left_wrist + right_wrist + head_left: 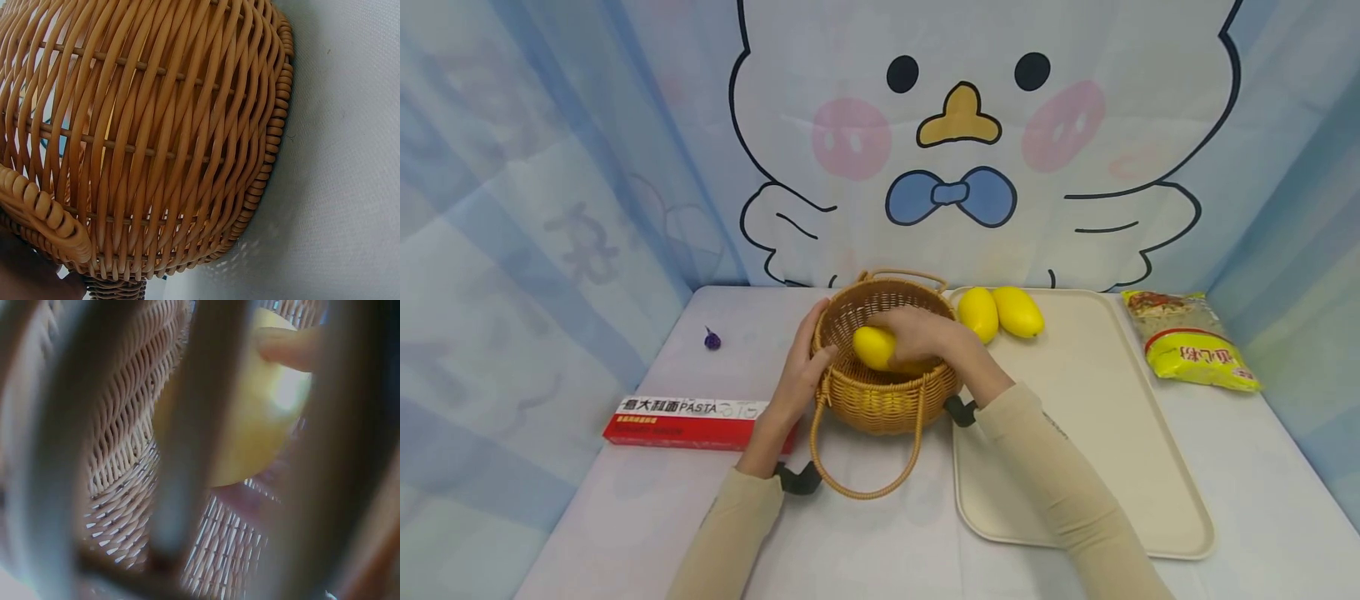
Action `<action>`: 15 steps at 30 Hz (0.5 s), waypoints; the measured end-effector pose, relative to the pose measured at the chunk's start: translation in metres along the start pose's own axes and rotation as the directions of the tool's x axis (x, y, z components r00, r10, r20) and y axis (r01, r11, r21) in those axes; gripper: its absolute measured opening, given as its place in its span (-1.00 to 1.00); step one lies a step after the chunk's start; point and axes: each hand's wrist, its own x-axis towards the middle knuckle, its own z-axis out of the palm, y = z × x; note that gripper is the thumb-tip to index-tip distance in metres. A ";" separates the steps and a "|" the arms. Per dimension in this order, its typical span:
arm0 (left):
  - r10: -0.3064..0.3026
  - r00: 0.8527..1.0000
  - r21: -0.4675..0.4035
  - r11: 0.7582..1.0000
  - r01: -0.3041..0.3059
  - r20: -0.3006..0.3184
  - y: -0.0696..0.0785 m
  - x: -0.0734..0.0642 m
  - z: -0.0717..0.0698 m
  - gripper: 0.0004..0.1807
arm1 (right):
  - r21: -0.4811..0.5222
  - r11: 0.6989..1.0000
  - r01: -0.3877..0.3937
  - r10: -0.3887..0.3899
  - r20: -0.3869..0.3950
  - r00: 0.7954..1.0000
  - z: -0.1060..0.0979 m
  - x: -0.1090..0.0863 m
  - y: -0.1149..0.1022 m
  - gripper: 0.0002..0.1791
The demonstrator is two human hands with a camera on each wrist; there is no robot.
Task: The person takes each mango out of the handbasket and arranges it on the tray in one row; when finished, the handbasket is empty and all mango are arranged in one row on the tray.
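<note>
A round wicker basket [880, 408] stands mid-table, one looped handle hanging toward me and the other raised at the back. My left hand [801, 371] holds its left rim, thumb at the rim's edge and fingers along the outside. Inside the basket, my right hand [917, 333] grips a smooth yellow mango [872, 347]. More yellow shows below that hand; whether it is a second fruit I cannot tell. Through blurred wicker strands, the right wrist view shows the mango [262, 419] with a fingertip on it. The left wrist view is mostly basket weave [156, 125].
Two more yellow mangoes [1000, 313] lie at the back left of a cream tray [1075, 433], right of the basket. A yellow food packet [1195, 342] lies beyond the tray. On the left are a red-and-white pasta box [685, 425] and a small purple object [712, 339].
</note>
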 end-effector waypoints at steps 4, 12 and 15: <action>-0.009 1.000 -0.001 1.000 0.009 0.017 0.000 0.002 0.000 -0.22 | 0.024 0.999 0.034 -0.032 -0.070 0.997 -0.001 -0.001 0.000 -0.19; 0.024 1.000 0.007 1.000 -0.024 -0.007 0.000 -0.001 0.001 -0.24 | 0.103 0.992 0.076 -0.056 -0.185 0.981 -0.004 -0.004 -0.001 -0.16; 0.037 0.999 0.007 0.999 -0.036 -0.014 -0.001 -0.001 0.001 -0.25 | 0.120 0.990 0.078 -0.050 -0.220 0.974 -0.005 -0.006 -0.001 -0.14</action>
